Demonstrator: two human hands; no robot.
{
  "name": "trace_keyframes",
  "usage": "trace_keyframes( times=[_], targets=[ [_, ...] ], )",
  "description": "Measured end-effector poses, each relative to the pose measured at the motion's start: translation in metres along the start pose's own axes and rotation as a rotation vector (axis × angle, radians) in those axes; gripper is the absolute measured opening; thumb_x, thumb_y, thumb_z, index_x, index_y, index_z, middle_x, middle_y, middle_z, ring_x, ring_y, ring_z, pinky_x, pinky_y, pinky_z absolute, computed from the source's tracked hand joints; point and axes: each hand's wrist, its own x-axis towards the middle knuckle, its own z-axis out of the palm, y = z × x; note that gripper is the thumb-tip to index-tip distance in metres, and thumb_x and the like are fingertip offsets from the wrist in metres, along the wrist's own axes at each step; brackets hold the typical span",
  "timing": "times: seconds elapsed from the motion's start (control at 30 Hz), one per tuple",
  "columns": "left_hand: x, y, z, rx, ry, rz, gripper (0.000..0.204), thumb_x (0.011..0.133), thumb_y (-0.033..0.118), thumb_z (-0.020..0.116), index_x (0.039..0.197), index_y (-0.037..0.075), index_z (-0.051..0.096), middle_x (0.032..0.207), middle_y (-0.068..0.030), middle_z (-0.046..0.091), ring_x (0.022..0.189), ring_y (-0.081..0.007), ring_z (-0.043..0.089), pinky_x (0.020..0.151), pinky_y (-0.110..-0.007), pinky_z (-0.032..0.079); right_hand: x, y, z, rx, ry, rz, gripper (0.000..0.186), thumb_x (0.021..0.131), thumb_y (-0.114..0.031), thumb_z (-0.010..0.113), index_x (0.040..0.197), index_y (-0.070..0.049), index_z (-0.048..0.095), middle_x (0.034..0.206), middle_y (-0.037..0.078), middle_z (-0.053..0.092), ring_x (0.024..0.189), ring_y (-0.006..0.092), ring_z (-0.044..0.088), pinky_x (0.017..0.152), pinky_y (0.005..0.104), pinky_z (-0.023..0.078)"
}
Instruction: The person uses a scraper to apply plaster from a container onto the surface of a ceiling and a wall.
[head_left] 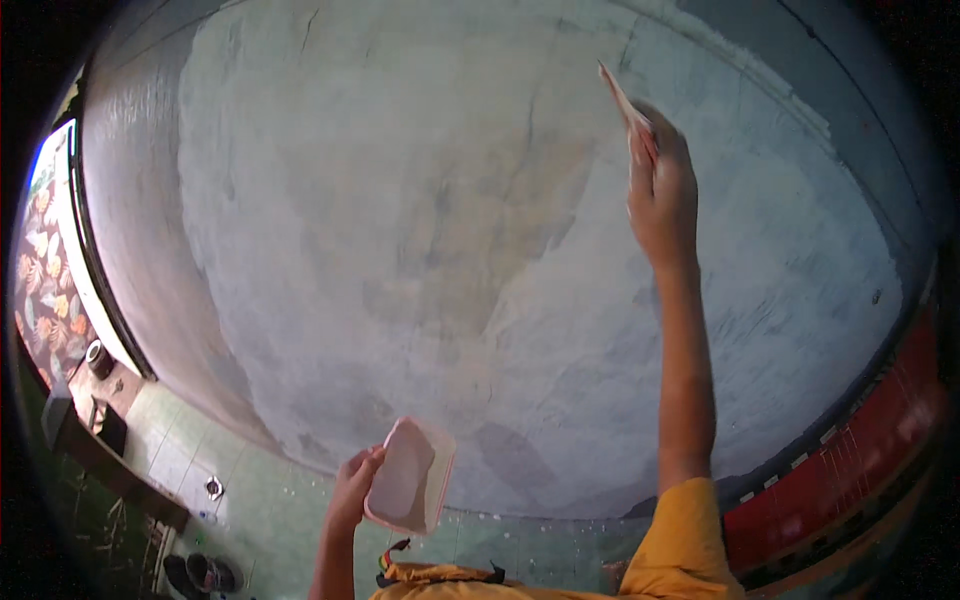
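A large wall [430, 200] with patchy whitish-grey coating and thin cracks fills most of the view. My right hand [660, 180] is raised near its upper right, gripping a thin flat scraper [618, 92], seen nearly edge-on with pale material on it and held against or close to the wall; which of the two I cannot tell. Low in the middle, my left hand [358, 475] holds a pink-rimmed rectangular plastic container [405, 470] with pale grey paste in it.
A bright doorway at the left shows leaf-patterned surfacing [45, 270] and a small pot [98, 358]. A dark wooden bar [120, 470] crosses the lower left above green floor tiles [250, 520], near dark footwear [200, 572]. A red object [890, 420] lines the lower right.
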Motion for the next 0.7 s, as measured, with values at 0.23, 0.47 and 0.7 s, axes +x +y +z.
trace_keyframes(
  times=[0.23,0.47,0.7],
  targets=[
    [0.018,0.021,-0.022,0.032,-0.012,-0.027,0.050,0.098,0.030,0.062,0.131,-0.009,0.059,0.114,-0.0092,0.069,0.102,-0.0146,0.063,0.090,-0.028,0.049,0.074,0.040,0.059,-0.606,-0.112,-0.225,0.048,0.094,-0.015,0.058,0.141,-0.012,0.053,0.137,0.009,0.059,0.117,0.0316,0.058,0.101,0.0425,0.047],
    [0.037,0.010,-0.053,0.058,-0.041,-0.051,0.052,0.098,0.030,0.063,0.131,-0.009,0.058,0.115,-0.0111,0.068,0.102,-0.0164,0.064,0.089,-0.028,0.050,-0.058,-0.015,0.092,-0.639,-0.450,-0.189,0.053,0.093,-0.013,0.057,0.145,-0.006,0.049,0.145,0.011,0.055,0.129,0.0301,0.053,0.105,0.0451,0.044],
    [0.038,0.010,-0.056,0.049,-0.042,-0.135,0.052,0.097,0.030,0.065,0.132,-0.008,0.058,0.114,-0.0111,0.069,0.102,-0.0160,0.064,0.089,-0.028,0.050,0.031,0.001,0.074,-0.522,-0.172,-0.133,0.040,0.094,-0.009,0.057,0.134,-0.006,0.058,0.124,0.016,0.067,0.110,0.0380,0.064,0.095,0.0470,0.051]
  ],
)
